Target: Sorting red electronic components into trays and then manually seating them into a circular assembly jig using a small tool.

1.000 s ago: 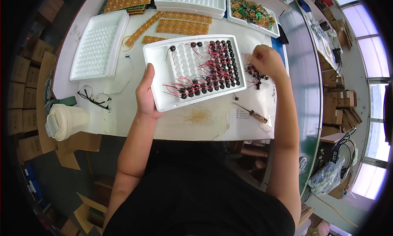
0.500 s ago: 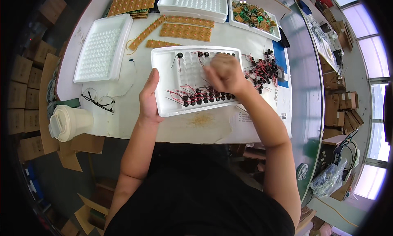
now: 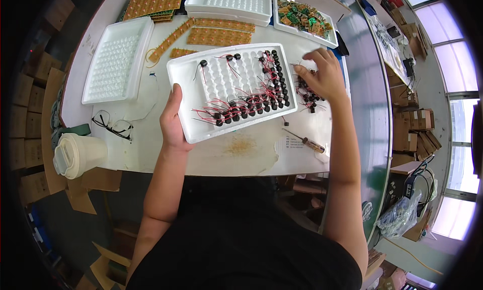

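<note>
My left hand grips the left edge of a white foam tray, thumb over the rim, and the tray is tilted slightly. Small round black parts with red and black wires fill the tray's near rows and right-hand columns. A few more sit along its far side, with bare pockets between. Right of the tray, my right hand is over a loose pile of the same wired black parts. Its thumb and fingers are apart, and I see nothing held; the hand covers some of the pile.
A screwdriver lies near the table's front. At left are eyeglasses, a cream lidded container and a white pocketed tray. Behind lie brown circuit board strips, stacked trays and a tray of small boards.
My right hand has left the tray's far right part and moved right to the loose pile, opening. The tray, held by my left hand, has shifted slightly left and tilted, uncovering its right-hand columns.
</note>
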The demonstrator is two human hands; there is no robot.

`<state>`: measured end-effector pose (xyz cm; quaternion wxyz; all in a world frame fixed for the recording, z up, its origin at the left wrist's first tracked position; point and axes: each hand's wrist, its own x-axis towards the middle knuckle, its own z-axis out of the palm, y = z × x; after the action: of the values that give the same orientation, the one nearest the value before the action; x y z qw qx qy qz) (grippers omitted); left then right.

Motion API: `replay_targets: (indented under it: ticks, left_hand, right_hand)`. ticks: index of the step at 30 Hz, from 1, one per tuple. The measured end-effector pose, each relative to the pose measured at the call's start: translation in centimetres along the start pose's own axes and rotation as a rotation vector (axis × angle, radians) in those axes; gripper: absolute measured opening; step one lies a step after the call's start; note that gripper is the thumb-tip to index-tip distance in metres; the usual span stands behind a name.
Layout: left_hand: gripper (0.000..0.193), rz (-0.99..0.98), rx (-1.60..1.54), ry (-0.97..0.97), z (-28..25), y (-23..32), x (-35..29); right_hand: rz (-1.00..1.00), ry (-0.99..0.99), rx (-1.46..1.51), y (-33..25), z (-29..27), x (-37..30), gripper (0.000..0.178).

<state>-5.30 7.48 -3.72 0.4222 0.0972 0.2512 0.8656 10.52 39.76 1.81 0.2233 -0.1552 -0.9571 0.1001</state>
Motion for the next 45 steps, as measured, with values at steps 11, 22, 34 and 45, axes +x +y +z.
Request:
replay_targets:
  ticks: [11,22,34,45]
  left_hand:
    - [0.06,-0.091,-0.12,-0.123,-0.3,-0.1,-0.2]
    - [0.062,-0.004,-0.004,0.046,0.2,0.1,0.1]
    - [0.062,-0.051,-0.162,-0.118,-0.8,0.3,0.0]
    - [0.061,-0.14,-0.095,0.018,-0.4,0.1,0.3]
  right_hand:
    - [-0.514,-0.029,0.299,-7.0,6.1,0.9,0.04]
    - [0.42,-0.104,0.144,4.3,-0.6,-0.6,0.037]
    - [-0.601,-0.145,0.304,-13.4,3.9,0.2,0.034]
    - [0.15,0.454,1.235,-7.9,6.1,-2.6,0.031]
